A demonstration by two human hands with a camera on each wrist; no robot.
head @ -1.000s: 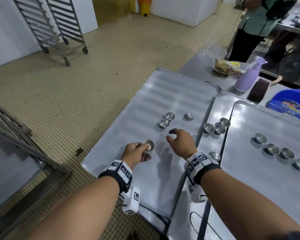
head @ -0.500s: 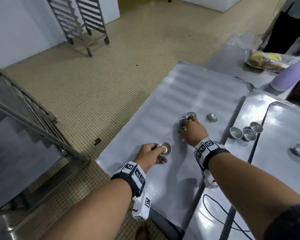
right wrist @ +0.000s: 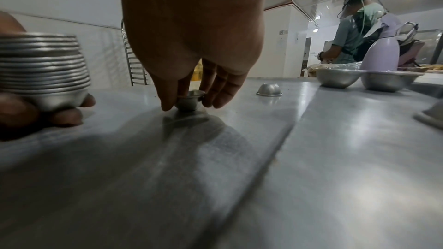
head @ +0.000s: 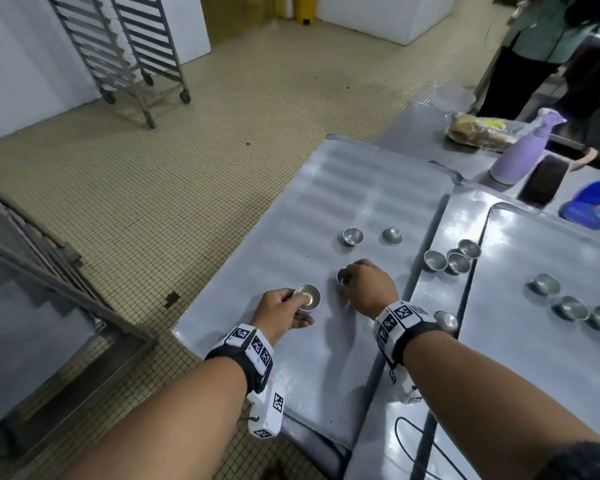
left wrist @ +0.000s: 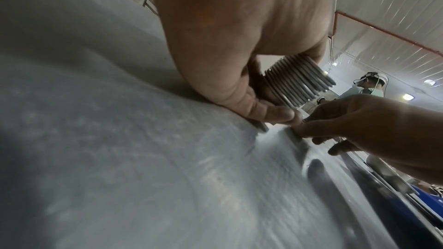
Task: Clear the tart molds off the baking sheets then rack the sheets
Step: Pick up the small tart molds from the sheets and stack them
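Left hand (head: 280, 308) gripped one stack of nested molds (right wrist: 43, 69) (roughly a dozen). Right hand (head: 369, 287) pinched one single mold (right wrist: 189, 99) on the left baking sheet (head: 326, 209); two loose molds (head: 352, 236) lay beyond.

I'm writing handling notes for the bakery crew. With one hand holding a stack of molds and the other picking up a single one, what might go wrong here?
The left hand holds a tall stack of tart molds from its base; adding more could tip it.

The right hand pinches a single mold by fingertips only; it may slip.

An upside-down mold offers less rim to grab.
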